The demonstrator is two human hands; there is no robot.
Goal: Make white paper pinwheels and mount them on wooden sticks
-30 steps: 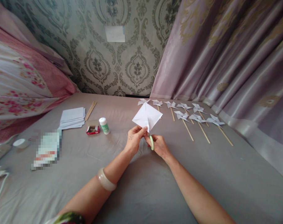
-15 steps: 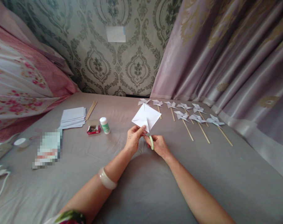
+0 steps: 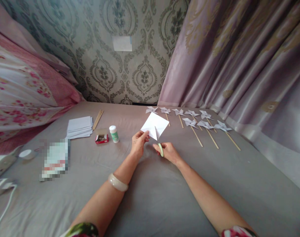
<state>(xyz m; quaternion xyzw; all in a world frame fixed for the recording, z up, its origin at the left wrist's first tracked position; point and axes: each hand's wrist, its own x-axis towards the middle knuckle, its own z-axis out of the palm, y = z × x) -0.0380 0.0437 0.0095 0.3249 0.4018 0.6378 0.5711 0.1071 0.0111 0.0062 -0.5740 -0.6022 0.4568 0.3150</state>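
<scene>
In the head view, my left hand [image 3: 138, 143] pinches a white square of paper [image 3: 157, 123] by its left lower edge, thumb on top. The paper is turned with one corner towards me, and a slit runs in from that near corner. Just below it, my right hand [image 3: 169, 153] is closed around scissors with a pale green handle [image 3: 161, 150]. Their blades are hard to make out, so I cannot tell whether they touch the paper. Behind the paper and to its right lie several white paper pinwheels [image 3: 190, 122] on wooden sticks.
On the left are a stack of white paper [image 3: 79, 126], some wooden sticks [image 3: 97, 119], a small red box [image 3: 101, 139] with small items, and a white-and-green bottle [image 3: 114, 134]. A power strip [image 3: 3, 164] sits at the far left edge of the grey sheet [image 3: 150, 197].
My left hand has shifted a little left and its fingers have moved along the paper's edge, away from the near corner. A gap now shows between my two hands.
</scene>
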